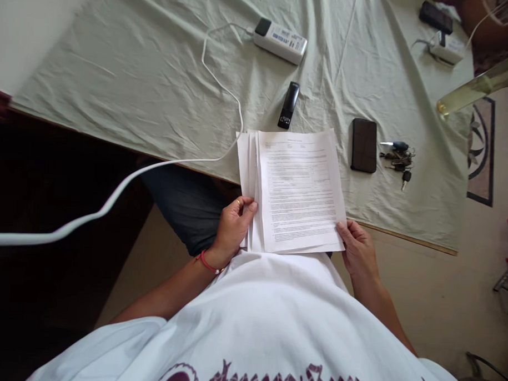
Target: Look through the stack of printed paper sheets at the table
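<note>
A small stack of printed paper sheets (299, 192) lies partly over the table's front edge, its lower end near my white shirt. The sheets are fanned a little at the left side. My left hand (235, 220) pinches their left edge between thumb and fingers. At the lower right corner my right hand (358, 244) grips the sheets, thumb on top. Just beyond the top edge of the paper is a black stapler-like object (289, 105). To the right of the sheets lie a dark phone (364, 145) and a bunch of keys (399, 159).
A pale green cloth (157, 87) covers the table. A white power bank-like box (280, 41) connects to a white cable (222, 86) running left towards me. At the right stand a glass bottle (478, 87), another white box (447, 48) and a dark phone-like object (435, 17).
</note>
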`<act>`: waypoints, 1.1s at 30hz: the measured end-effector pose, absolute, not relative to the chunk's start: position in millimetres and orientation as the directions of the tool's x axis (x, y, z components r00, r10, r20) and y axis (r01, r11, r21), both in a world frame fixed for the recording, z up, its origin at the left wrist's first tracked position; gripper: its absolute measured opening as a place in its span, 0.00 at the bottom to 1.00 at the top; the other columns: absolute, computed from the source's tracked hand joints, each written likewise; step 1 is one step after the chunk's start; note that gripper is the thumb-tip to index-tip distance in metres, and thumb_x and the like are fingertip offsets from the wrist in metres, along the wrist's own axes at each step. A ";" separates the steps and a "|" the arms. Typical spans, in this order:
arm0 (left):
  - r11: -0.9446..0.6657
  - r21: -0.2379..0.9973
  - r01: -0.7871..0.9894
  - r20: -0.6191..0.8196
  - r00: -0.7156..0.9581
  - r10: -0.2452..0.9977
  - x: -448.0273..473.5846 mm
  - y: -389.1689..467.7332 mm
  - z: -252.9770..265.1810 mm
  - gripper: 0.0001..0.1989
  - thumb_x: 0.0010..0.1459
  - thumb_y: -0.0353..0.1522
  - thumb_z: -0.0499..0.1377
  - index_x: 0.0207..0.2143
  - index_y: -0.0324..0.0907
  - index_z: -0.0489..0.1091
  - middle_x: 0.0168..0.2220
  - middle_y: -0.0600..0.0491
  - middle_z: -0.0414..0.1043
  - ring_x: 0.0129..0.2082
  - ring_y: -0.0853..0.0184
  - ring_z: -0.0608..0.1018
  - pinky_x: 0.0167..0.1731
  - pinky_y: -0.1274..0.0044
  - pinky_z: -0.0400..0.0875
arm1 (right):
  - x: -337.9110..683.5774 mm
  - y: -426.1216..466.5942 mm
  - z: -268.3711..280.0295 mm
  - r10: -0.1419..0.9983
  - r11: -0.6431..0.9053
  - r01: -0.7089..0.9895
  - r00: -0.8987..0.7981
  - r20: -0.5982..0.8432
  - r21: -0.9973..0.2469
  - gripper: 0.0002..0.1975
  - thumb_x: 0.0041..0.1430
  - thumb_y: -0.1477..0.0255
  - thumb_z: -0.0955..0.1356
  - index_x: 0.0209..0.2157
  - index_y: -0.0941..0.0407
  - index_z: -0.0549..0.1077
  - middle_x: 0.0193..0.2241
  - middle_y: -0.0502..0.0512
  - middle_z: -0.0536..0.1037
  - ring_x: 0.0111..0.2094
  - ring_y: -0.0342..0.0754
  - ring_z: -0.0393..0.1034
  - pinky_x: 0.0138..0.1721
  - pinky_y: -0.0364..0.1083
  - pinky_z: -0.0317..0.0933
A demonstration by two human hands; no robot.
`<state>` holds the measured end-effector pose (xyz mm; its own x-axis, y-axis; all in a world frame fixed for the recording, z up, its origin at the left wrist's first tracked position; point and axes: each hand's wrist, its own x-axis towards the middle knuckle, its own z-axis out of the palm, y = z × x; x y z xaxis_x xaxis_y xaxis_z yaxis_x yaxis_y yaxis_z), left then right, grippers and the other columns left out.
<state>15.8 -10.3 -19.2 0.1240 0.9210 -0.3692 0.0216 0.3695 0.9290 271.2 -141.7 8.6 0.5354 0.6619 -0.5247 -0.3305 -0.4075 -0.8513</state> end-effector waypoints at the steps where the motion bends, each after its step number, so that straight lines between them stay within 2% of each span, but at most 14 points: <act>1: 0.355 0.934 0.044 -0.357 0.119 0.926 15.6 -10.2 -20.3 0.13 0.53 0.41 0.68 0.32 0.41 0.74 0.30 0.55 0.73 0.32 0.67 0.72 0.37 0.76 0.66 | 271.1 -141.9 7.6 0.667 -0.412 -0.323 0.530 -0.524 -0.852 0.18 0.48 0.57 0.80 0.33 0.54 0.78 0.28 0.48 0.79 0.27 0.42 0.69 0.29 0.41 0.64; 6: 0.328 0.944 0.047 -0.331 0.102 0.938 14.4 -10.1 -26.7 0.11 0.56 0.40 0.65 0.31 0.42 0.71 0.30 0.56 0.69 0.31 0.68 0.69 0.35 0.76 0.64 | 279.2 -145.3 2.1 0.666 -0.439 -0.218 0.572 -0.478 -0.872 0.18 0.51 0.56 0.79 0.31 0.55 0.76 0.20 0.45 0.70 0.19 0.37 0.56 0.19 0.39 0.50; 12: 0.340 0.940 -0.006 -0.338 0.093 0.936 15.2 -10.0 -32.6 0.14 0.56 0.40 0.66 0.36 0.45 0.64 0.32 0.56 0.68 0.31 0.68 0.70 0.35 0.76 0.66 | 292.0 -149.7 2.5 0.631 -0.393 -0.241 0.631 -0.451 -0.887 0.18 0.49 0.57 0.79 0.31 0.55 0.77 0.20 0.44 0.69 0.19 0.37 0.54 0.18 0.39 0.49; 15: 0.276 0.958 -0.074 -0.270 0.075 0.960 16.4 -8.8 -30.9 0.18 0.53 0.36 0.68 0.40 0.46 0.63 0.35 0.56 0.70 0.36 0.67 0.74 0.41 0.75 0.69 | 289.6 -149.0 5.9 0.632 -0.390 -0.272 0.615 -0.471 -0.880 0.19 0.48 0.57 0.80 0.31 0.55 0.76 0.19 0.44 0.68 0.18 0.36 0.54 0.17 0.39 0.48; 17: 0.263 0.962 -0.077 -0.256 0.093 0.962 16.8 -8.5 -27.3 0.17 0.53 0.36 0.67 0.42 0.46 0.66 0.37 0.55 0.72 0.39 0.65 0.76 0.44 0.74 0.70 | 284.4 -147.5 8.3 0.638 -0.411 -0.275 0.594 -0.490 -0.869 0.19 0.48 0.56 0.79 0.30 0.55 0.76 0.19 0.44 0.67 0.18 0.37 0.54 0.17 0.39 0.48; 20: 0.297 0.955 0.016 -0.297 0.109 0.949 16.6 -9.5 -21.4 0.11 0.57 0.41 0.65 0.37 0.44 0.74 0.35 0.53 0.75 0.38 0.64 0.75 0.42 0.74 0.69 | 274.2 -145.3 11.5 0.658 -0.436 -0.262 0.560 -0.504 -0.861 0.19 0.50 0.54 0.78 0.30 0.55 0.76 0.17 0.44 0.66 0.17 0.38 0.54 0.16 0.41 0.46; 22: 0.338 0.941 0.019 -0.338 0.116 0.934 16.3 -10.5 -18.9 0.14 0.59 0.44 0.63 0.34 0.42 0.76 0.33 0.53 0.76 0.36 0.65 0.74 0.38 0.75 0.68 | 268.0 -144.5 13.3 0.672 -0.440 -0.256 0.541 -0.505 -0.861 0.20 0.50 0.54 0.78 0.29 0.55 0.76 0.16 0.45 0.66 0.16 0.38 0.54 0.16 0.41 0.47; 24: 0.365 0.931 -0.008 -0.361 0.125 0.924 16.1 -10.9 -17.9 0.15 0.59 0.45 0.63 0.33 0.42 0.76 0.32 0.53 0.75 0.34 0.65 0.73 0.36 0.76 0.67 | 263.7 -144.2 14.7 0.684 -0.444 -0.251 0.524 -0.507 -0.860 0.20 0.51 0.53 0.78 0.28 0.55 0.75 0.16 0.45 0.66 0.16 0.39 0.54 0.17 0.42 0.47; 27: 0.343 0.939 0.041 -0.345 0.106 0.933 15.2 -9.9 -19.4 0.12 0.55 0.42 0.66 0.31 0.42 0.76 0.30 0.55 0.74 0.32 0.67 0.71 0.34 0.77 0.66 | 261.8 -144.0 15.8 0.695 -0.463 -0.227 0.506 -0.510 -0.857 0.20 0.53 0.52 0.77 0.28 0.55 0.76 0.16 0.46 0.66 0.17 0.39 0.55 0.18 0.42 0.49; 33: 0.382 0.923 0.052 -0.385 0.082 0.919 12.8 -9.1 -26.6 0.15 0.48 0.41 0.70 0.28 0.42 0.70 0.28 0.56 0.71 0.29 0.69 0.69 0.30 0.77 0.64 | 272.4 -146.0 13.9 0.669 -0.468 -0.139 0.590 -0.452 -0.873 0.19 0.51 0.53 0.77 0.31 0.54 0.77 0.19 0.45 0.68 0.20 0.40 0.56 0.21 0.41 0.50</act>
<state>12.8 -9.1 -26.6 0.0819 0.9194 -0.3848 0.0519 0.3816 0.9229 272.4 -146.0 13.9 0.5904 0.6686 -0.4521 -0.1387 -0.4677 -0.8729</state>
